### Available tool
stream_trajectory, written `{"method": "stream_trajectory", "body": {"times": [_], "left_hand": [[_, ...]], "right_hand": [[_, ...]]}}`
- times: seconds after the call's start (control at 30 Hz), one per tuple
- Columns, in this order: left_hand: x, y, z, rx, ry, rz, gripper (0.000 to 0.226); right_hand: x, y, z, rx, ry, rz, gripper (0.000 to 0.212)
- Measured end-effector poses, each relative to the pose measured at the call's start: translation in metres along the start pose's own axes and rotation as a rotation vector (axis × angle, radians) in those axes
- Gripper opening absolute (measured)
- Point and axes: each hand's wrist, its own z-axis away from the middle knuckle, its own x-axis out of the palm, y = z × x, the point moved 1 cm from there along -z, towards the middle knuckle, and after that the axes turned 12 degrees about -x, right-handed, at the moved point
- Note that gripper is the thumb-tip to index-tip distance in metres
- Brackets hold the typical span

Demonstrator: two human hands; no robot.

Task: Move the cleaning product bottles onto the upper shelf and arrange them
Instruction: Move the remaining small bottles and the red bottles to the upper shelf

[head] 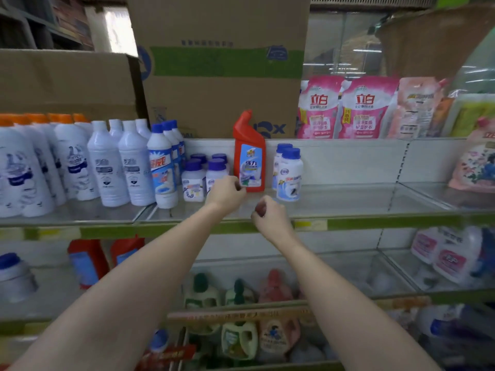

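A red angled-neck cleaner bottle (249, 153) stands upright on the upper shelf (375, 223), between small purple-capped white bottles (193, 180) and two blue-capped white bottles (289, 174). My left hand (225, 192) hovers at the red bottle's lower left corner with curled fingers; it does not wrap the bottle, and I cannot tell if it touches. My right hand (270, 214) is a loose fist in front of the shelf edge, holding nothing. Two more red bottles (87, 261) stand on the shelf below, at the left.
Tall white bottles (107, 162) fill the upper shelf's left part. Bare shelf stretches right of the blue-capped bottles. Cardboard boxes (222, 84) and pink pouches (348, 108) sit on top. Detergent jugs (241, 338) crowd the lower shelves.
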Motion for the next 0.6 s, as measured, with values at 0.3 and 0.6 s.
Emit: {"method": "stream_trajectory", "body": {"times": [0.3,0.6], "left_hand": [[-0.053,-0.232,0.110,-0.206,-0.142,-0.204,0.028],[-0.091,-0.410,0.198,-0.406,-0.176,-0.353,0.026]], "right_hand": [[0.170,-0.085,0.124,-0.004,-0.541,0.131,0.016],[0.295,-0.143,0.194,-0.112,-0.763,0.155,0.008]]}}
